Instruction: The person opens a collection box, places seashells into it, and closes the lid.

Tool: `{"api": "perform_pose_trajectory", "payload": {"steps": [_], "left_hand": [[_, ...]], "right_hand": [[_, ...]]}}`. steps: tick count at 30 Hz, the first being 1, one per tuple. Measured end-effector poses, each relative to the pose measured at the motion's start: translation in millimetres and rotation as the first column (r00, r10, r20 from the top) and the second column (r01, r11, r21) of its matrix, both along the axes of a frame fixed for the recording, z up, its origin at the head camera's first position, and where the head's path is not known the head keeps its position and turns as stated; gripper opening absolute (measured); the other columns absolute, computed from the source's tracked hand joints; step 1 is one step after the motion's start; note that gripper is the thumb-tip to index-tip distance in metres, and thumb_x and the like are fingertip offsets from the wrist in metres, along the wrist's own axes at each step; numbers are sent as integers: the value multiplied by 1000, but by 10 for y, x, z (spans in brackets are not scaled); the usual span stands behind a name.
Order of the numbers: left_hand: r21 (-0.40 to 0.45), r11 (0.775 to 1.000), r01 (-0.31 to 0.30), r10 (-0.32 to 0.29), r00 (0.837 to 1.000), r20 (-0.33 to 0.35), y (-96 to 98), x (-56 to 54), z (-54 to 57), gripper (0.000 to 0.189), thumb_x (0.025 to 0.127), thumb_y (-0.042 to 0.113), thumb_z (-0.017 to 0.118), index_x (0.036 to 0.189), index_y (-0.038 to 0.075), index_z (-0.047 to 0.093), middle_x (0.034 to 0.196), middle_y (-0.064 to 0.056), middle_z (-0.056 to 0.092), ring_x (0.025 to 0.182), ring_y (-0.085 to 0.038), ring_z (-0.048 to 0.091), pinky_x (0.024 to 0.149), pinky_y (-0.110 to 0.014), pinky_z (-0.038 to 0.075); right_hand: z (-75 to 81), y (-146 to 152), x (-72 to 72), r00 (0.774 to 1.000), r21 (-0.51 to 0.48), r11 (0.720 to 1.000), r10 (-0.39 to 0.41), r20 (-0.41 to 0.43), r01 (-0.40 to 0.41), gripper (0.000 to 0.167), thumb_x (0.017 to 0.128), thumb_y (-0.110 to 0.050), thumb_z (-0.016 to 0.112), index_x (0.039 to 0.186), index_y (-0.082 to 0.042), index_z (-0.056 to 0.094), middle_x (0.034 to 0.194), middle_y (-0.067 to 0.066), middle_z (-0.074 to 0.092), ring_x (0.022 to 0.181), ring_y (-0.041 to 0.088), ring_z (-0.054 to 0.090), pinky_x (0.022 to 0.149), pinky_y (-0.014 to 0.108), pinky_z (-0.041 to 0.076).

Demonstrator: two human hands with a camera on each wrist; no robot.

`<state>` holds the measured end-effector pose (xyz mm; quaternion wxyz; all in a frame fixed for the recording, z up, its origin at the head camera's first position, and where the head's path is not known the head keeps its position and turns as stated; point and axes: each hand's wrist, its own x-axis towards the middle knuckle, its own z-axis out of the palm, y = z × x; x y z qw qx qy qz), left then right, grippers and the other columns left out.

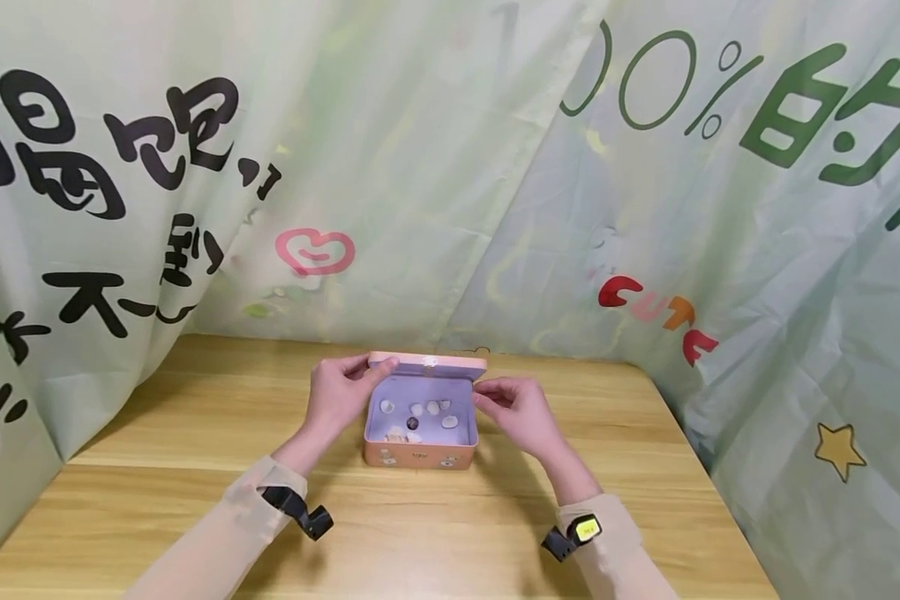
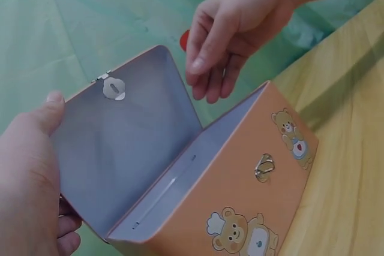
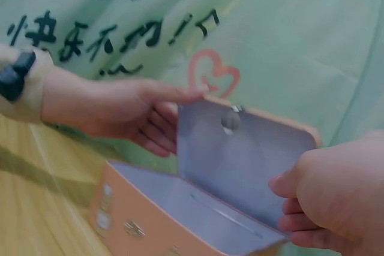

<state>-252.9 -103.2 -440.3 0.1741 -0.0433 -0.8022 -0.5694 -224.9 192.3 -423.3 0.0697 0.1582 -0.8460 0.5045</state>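
Note:
An orange tin box (image 1: 397,454) with a lilac inside stands on the table, its hinged lid (image 2: 144,118) raised. Bear pictures and a metal catch (image 2: 264,167) mark the front. Inside lie several pale shells (image 1: 450,422) and a small dark round piece (image 1: 412,423). My left hand (image 1: 336,398) holds the lid at its left edge, thumb on the front and fingers behind. Beside the lid's right edge is my right hand (image 1: 519,414), its fingers loosely bent with nothing between them, as the left wrist view shows.
The wooden table (image 1: 570,483) reaches back to a pale green curtain (image 1: 390,167) with printed lettering, which hangs behind and along both sides. Each wrist wears a black strap mount (image 1: 296,508) over a beige sleeve (image 1: 217,525).

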Motion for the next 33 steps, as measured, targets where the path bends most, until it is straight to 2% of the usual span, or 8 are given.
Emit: {"api": "perform_pose_trajectory", "payload": {"steps": [5, 12, 21, 26, 30, 33], "left_hand": [[14, 1000, 8, -8, 1000, -13, -16, 46, -35, 72, 82, 58, 88, 121, -1, 78, 117, -21, 75, 107, -33, 74, 92, -48, 60], [0, 999, 32, -32, 999, -16, -30, 94, -78, 70, 83, 57, 88, 124, 1, 77, 127, -20, 71, 115, -36, 71, 97, -45, 57], [-32, 998, 51, -53, 997, -48, -55, 122, -149, 67, 85, 54, 87, 126, 1, 77, 129, -21, 70, 119, -36, 69, 98, -48, 57], [-63, 996, 57, -61, 996, -69, -75, 141, -175, 67, 86, 55, 87, 126, 2, 77, 128, -20, 71, 118, -34, 69, 97, -49, 57], [-78, 994, 70, -77, 993, -88, -87, 164, -196, 65, 85, 50, 88, 126, 2, 77, 127, -20, 71, 118, -34, 69, 98, -50, 56], [-90, 993, 79, -88, 992, -91, -97, 192, -203, 65, 85, 50, 89, 128, 2, 76, 129, -20, 70, 119, -34, 68, 98, -51, 56]], "right_hand": [[10, -167, 132, 997, -49, 997, 65, 38, -63, 16, 98, -6, 77, 111, 3, 79, 107, 17, 78, 94, 27, 75, 82, 28, 60], [-30, -360, 188, 994, -115, 990, 88, 59, -81, 24, 99, -9, 77, 117, 7, 76, 109, 16, 78, 97, 33, 75, 83, 29, 61], [-77, -555, 203, 997, -164, 984, 79, 25, -73, 21, 99, -6, 76, 116, 5, 78, 109, 22, 77, 98, 33, 76, 84, 29, 61], [-113, -644, 226, 998, -193, 979, 69, -11, -70, 17, 99, -6, 75, 113, 4, 79, 104, 14, 79, 95, 25, 77, 83, 29, 61], [-142, -669, 239, 997, -237, 968, 75, -26, -79, 15, 101, -6, 73, 110, 3, 80, 100, 15, 80, 91, 22, 77, 84, 37, 62], [-143, -682, 256, 995, -280, 955, 94, -16, -95, 16, 102, -4, 70, 109, 8, 78, 100, 23, 78, 89, 29, 78, 84, 43, 62]]}}
